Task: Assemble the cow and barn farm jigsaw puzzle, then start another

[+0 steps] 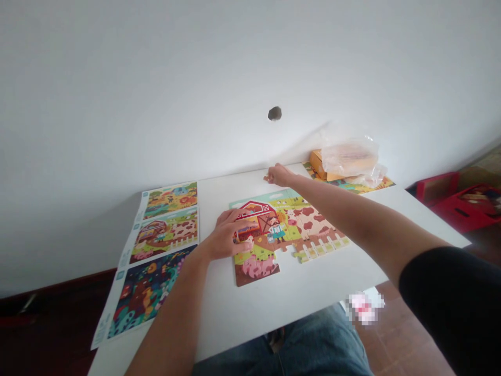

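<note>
A partly joined farm jigsaw puzzle (291, 224) with a red barn and a spotted cow lies in the middle of the white table (274, 297). My left hand (229, 235) rests flat on the puzzle's left part, fingers spread over the barn. My right hand (278, 175) reaches to the table's far edge near the wall, fingers curled in a pinch on something small that I cannot make out.
A printed sheet (156, 250) with three picture panels lies on the table's left side. At the back right sit an orange box (324, 166) and a clear plastic bag (350, 156) on another picture. A red crate (457, 201) stands on the floor at right.
</note>
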Demonstrator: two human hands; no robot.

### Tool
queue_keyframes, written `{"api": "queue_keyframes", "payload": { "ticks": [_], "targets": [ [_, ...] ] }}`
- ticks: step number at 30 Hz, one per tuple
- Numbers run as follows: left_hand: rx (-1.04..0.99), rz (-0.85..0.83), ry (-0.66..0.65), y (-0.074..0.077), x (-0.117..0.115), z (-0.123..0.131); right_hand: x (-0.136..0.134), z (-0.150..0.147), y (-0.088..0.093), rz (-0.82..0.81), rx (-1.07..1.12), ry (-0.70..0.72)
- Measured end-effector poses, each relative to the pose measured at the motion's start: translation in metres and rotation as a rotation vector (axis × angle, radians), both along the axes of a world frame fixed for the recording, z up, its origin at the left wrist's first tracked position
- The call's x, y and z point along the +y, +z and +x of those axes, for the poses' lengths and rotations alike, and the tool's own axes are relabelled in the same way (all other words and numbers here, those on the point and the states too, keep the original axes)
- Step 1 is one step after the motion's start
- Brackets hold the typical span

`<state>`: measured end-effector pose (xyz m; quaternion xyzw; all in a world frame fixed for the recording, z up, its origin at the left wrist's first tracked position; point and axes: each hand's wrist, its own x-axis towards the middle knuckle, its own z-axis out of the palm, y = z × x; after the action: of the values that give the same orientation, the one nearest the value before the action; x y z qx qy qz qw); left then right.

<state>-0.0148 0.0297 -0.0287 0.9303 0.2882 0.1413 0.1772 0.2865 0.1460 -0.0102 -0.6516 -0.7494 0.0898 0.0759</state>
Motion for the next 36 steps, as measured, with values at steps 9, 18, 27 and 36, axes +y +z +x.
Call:
{"api": "queue_keyframes", "payload": {
  "ticks": [9,18,27,36],
  "targets": [
    [0.018,-0.042,0.023,0.007,-0.003,0.0,-0.029,0.003,-0.001,-0.082,0.065,-0.221],
    [0.033,-0.035,0.005,0.007,0.002,0.002,-0.056,-0.007,0.009,-0.07,0.054,-0.258],
    [0.033,-0.008,0.008,0.004,0.003,0.001,-0.041,-0.01,0.011,-0.093,0.125,-0.25],
    [0.064,-0.005,-0.003,0.008,0.004,0.002,-0.113,-0.005,0.007,0.101,0.422,0.035]
  ]
}}
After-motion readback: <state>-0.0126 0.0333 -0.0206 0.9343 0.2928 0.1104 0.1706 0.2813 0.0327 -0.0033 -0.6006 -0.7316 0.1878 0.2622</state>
